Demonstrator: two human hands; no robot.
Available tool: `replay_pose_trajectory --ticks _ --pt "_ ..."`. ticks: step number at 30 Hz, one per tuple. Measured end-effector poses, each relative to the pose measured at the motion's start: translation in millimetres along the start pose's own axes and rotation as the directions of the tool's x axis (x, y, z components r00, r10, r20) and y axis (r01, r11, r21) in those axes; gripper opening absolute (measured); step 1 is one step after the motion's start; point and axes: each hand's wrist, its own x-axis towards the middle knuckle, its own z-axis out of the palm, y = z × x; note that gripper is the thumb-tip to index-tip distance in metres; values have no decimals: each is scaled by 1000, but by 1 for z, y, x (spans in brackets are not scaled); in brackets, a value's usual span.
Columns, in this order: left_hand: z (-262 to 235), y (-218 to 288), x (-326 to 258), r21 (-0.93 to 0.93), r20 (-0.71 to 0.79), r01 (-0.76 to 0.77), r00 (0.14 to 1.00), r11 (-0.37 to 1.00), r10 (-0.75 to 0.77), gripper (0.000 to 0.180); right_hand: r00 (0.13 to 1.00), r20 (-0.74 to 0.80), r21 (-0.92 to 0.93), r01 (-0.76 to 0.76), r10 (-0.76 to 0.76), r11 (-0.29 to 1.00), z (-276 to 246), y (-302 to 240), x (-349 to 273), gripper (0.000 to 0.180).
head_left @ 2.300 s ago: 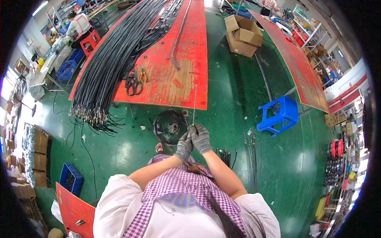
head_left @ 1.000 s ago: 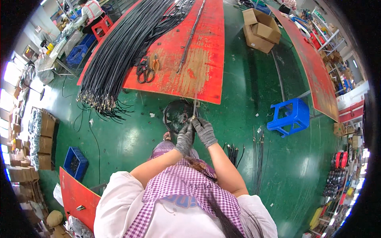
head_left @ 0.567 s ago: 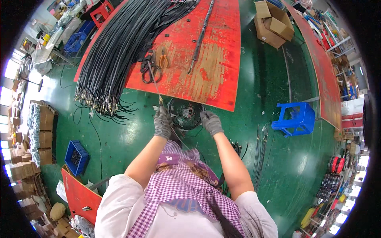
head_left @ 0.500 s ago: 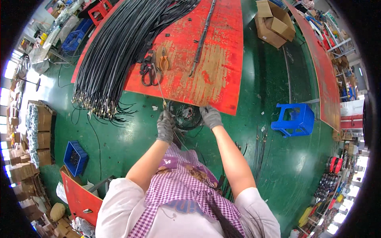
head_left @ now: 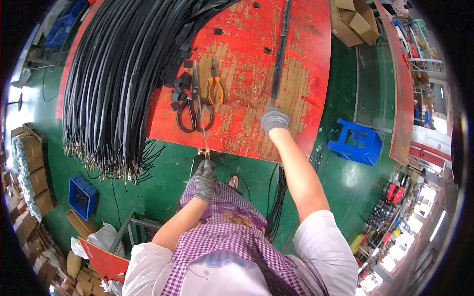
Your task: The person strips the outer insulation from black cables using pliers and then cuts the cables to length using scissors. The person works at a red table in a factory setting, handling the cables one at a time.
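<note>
My left hand (head_left: 205, 180), in a grey glove, is closed just off the table's near edge. From its fingers a thin metal rod (head_left: 204, 130) with a brass-coloured piece at its lower part reaches over the tabletop. My right hand (head_left: 275, 120), gloved too, has its fingers closed at the near end of a long black sleeved cable (head_left: 281, 59) that lies lengthwise on the table. Between the hands lie black-handled scissors (head_left: 195, 111), partly crossed by the rod, and orange-handled pliers (head_left: 215, 89).
A thick bundle of black cables (head_left: 113, 89) covers the left of the red table (head_left: 242, 123), its ends hanging over the edge. Small black pieces (head_left: 185, 80) lie beside it. A blue stool (head_left: 356, 142) and a cardboard box (head_left: 353, 22) stand right; a blue crate (head_left: 82, 197) sits left.
My right hand has moved from the table's near edge forward and right to the black cable's end. The left stays low with the rod. The view has shifted closer to the table.
</note>
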Motion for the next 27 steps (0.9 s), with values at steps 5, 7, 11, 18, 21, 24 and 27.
replay_pose_trajectory --ticks 5,7,11,18,21,24,27 --pt "22 1 1 90 75 75 994 993 -82 15 967 175 822 -248 187 513 16 31 -61 21" --pt "35 -1 0 77 86 109 990 991 -115 17 932 334 940 -340 139 24 43 39 -73 20" --pt "37 -11 5 3 162 248 956 969 -246 18 974 175 904 -216 -141 -368 94 27 -103 19" --pt "40 -33 -5 162 46 92 994 983 -100 15 944 289 956 -277 -156 98 167 -7 -192 21" --pt "31 -47 -8 214 7 49 999 976 -52 19 945 318 941 -303 84 -151 150 -2 -189 24" --pt "35 -52 -24 157 34 23 999 987 -29 20 975 72 997 -63 209 -50 140 -1 -159 23" --pt "28 -59 -30 118 56 -19 998 993 13 20 949 67 997 -50 309 -60 120 -13 -125 19"
